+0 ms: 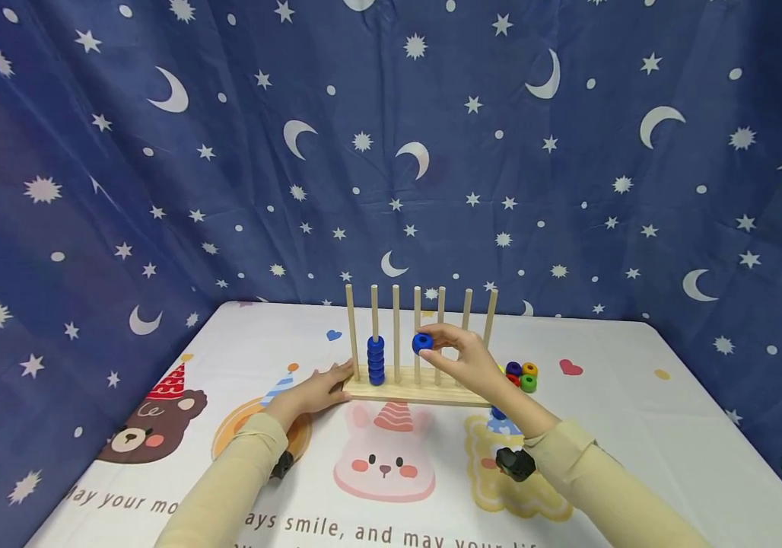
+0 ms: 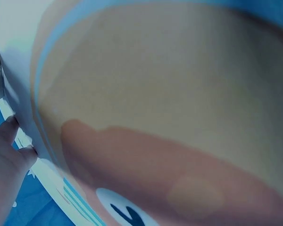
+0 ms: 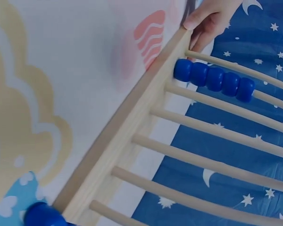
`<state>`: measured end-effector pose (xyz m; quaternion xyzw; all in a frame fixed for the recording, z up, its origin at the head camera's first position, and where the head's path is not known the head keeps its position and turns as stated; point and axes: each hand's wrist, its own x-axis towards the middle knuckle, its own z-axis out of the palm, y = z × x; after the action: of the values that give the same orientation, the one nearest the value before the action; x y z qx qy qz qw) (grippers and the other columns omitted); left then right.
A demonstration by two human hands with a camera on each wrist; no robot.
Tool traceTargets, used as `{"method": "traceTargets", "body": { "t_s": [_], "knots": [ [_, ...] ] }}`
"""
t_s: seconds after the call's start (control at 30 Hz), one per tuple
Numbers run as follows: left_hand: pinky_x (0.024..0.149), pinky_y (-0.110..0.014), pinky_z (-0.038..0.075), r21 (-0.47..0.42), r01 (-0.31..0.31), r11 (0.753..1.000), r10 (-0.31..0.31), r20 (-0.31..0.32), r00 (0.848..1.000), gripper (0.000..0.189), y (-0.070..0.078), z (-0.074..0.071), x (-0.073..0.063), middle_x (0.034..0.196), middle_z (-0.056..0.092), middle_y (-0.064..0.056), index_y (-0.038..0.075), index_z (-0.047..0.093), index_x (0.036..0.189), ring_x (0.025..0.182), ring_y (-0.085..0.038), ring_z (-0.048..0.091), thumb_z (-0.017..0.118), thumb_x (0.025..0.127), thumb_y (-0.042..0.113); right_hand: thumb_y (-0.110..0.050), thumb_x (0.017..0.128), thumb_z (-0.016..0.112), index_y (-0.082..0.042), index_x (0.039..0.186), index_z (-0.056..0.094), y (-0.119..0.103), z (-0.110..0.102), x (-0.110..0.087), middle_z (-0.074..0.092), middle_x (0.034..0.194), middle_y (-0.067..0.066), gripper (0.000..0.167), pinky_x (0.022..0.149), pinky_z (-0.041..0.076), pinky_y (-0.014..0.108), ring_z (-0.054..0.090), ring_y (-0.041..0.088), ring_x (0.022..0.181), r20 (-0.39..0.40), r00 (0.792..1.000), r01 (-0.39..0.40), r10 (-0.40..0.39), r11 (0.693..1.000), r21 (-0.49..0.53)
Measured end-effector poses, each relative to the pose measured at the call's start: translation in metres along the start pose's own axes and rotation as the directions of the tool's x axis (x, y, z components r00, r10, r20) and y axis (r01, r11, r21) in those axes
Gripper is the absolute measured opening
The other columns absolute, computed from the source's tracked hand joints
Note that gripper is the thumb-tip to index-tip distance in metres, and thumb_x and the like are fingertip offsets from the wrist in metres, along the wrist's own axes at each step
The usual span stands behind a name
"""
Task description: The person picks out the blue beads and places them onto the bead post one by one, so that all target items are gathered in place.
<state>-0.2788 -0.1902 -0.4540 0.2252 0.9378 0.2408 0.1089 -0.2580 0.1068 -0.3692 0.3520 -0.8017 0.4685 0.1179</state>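
A wooden peg rack with several upright rods stands on the table. My left hand holds the left end of its base, thumb at the front corner and fingers by the far side; the right wrist view shows this hand too. Several blue beads are stacked on the second rod from the left. My right hand pinches one blue bead between thumb and fingers, hole showing, in front of the middle rods. In the right wrist view, the stacked beads sit against the base.
Loose beads in several colours, among them a green bead, lie right of the rack. A blue bead lies by the base's right end. The white printed tablecloth meets a blue star-and-moon curtain behind.
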Motion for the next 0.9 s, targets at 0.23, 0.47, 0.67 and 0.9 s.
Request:
{"method": "traceTargets", "body": {
  "t_s": [0.23,0.47,0.67,0.9],
  "knots": [
    [0.112,-0.065,0.007,-0.01,0.023,1.0,-0.023,0.007,1.0,0.063,-0.001,0.001,0.0,0.154,0.024,-0.019,0.001,0.027,0.147,0.141,-0.045,0.018,0.055,0.095,0.025,-0.004,0.084,0.068,0.003,0.118,0.061,-0.011,0.0,0.011,0.07,0.103,0.016,0.035,0.085,0.055,0.041,0.067,0.025,0.089,-0.007,0.999,0.038,-0.038,0.999,-0.018],
    [0.111,-0.067,0.009,0.004,0.008,1.0,-0.008,-0.004,1.0,0.063,0.001,0.0,-0.001,0.153,0.024,-0.022,-0.001,0.029,0.146,0.139,-0.048,0.021,0.056,0.094,0.023,-0.007,0.084,0.069,0.001,0.123,0.059,-0.019,-0.001,0.022,0.07,0.105,0.015,0.04,0.088,0.054,0.043,0.068,0.026,0.091,-0.01,1.0,0.026,-0.026,0.999,-0.033],
    [0.111,-0.067,0.008,-0.006,0.003,1.0,-0.003,-0.003,1.0,0.063,0.003,-0.001,-0.001,0.153,0.023,-0.022,-0.002,0.028,0.146,0.139,-0.048,0.02,0.055,0.095,0.023,-0.01,0.085,0.069,-0.001,0.121,0.06,-0.022,0.0,0.03,0.07,0.106,0.014,0.038,0.088,0.054,0.042,0.068,0.025,0.093,-0.014,1.0,-0.01,0.01,1.0,-0.022],
    [0.109,-0.07,0.004,-0.07,-0.075,0.995,0.074,-0.021,0.997,0.068,-0.008,0.001,-0.001,0.153,0.024,-0.02,0.005,0.029,0.147,0.139,-0.049,0.018,0.054,0.094,0.039,-0.009,0.084,0.07,0.001,0.115,0.062,-0.028,0.003,0.039,0.07,0.104,0.014,0.034,0.085,0.055,0.042,0.069,0.026,0.093,-0.011,0.999,0.04,-0.041,0.999,-0.024]
  ]
}}
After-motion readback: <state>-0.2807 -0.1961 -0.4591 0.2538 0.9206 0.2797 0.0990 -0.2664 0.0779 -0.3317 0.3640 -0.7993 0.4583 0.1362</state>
